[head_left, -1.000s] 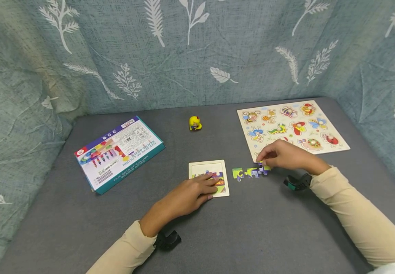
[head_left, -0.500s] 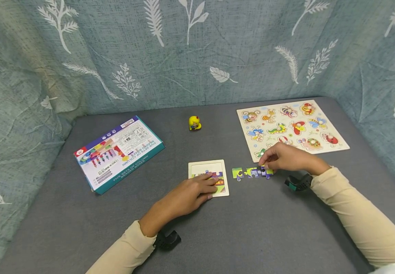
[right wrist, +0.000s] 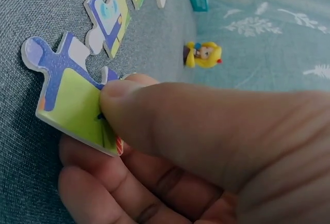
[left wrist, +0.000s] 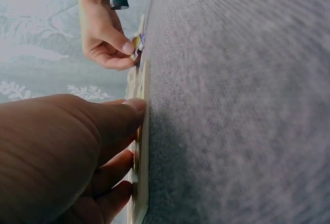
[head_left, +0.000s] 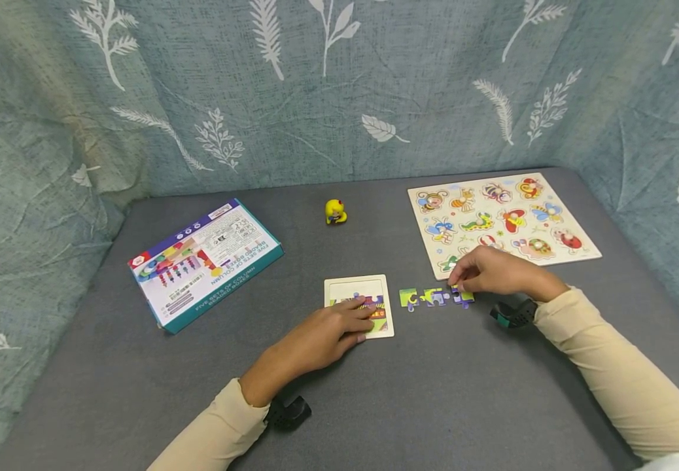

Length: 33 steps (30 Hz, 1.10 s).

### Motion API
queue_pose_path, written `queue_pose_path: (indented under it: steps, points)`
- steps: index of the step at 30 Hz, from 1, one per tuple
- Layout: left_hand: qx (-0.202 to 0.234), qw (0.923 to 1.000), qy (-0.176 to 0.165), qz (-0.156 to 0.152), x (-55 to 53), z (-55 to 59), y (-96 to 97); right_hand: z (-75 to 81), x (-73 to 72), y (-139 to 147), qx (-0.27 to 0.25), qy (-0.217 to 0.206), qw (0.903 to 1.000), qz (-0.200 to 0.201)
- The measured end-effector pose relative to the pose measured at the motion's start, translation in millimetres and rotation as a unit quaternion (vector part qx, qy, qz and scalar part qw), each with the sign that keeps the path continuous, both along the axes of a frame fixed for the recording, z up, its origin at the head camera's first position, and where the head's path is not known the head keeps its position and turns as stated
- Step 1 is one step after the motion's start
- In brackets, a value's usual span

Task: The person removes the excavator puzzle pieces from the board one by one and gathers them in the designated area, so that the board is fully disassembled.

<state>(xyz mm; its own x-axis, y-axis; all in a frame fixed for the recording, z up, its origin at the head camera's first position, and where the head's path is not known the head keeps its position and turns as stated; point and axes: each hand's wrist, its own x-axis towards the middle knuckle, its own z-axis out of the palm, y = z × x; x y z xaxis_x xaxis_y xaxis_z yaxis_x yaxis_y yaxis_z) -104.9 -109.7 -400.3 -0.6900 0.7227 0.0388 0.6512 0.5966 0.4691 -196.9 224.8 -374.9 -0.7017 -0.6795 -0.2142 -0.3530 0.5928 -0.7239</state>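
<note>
My left hand [head_left: 328,333] rests on a small pale puzzle tray [head_left: 354,281], fingers spread over the pieces inside. In the left wrist view the left thumb [left wrist: 135,104] touches the tray's edge. The tray's lower part shows a colourful picture, partly covered by the fingers. My right hand [head_left: 489,271] pinches a green and purple jigsaw piece [right wrist: 72,90] between thumb and fingers, and the piece looks slightly tilted. To its left on the table lie two more jigsaw pieces, a middle one [head_left: 434,297] and a green one [head_left: 408,298] nearer the tray.
Behind the right hand lies a wooden insect peg board [head_left: 475,209]. A boxed bead set [head_left: 204,261] is at the left, and a small yellow-haired figure [head_left: 335,211] stands at the back. The grey table [head_left: 422,399] meets a leaf-print curtain [head_left: 316,131].
My right hand has shifted a little to the right with the jigsaw piece, widening the gap to the middle piece. The left hand stays put on the tray.
</note>
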Motion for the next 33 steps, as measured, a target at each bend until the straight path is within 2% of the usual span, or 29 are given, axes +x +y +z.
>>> queue_pose_path:
  steps: [19,26,33]
  points:
    - [0.022,0.9994,0.020,-0.019,-2.1,-0.5,-0.7,13.9,-0.2,3.4,0.008,0.040,0.9992,0.002]
    - [0.015,0.9997,0.015,-0.014,-1.2,0.3,0.2,15.9,-1.9,3.5,0.016,0.053,0.9985,-0.005]
    - [0.009,0.9998,0.016,-0.001,1.5,-0.3,2.2,12.3,-1.6,-5.6,-0.003,0.059,0.9982,-0.008]
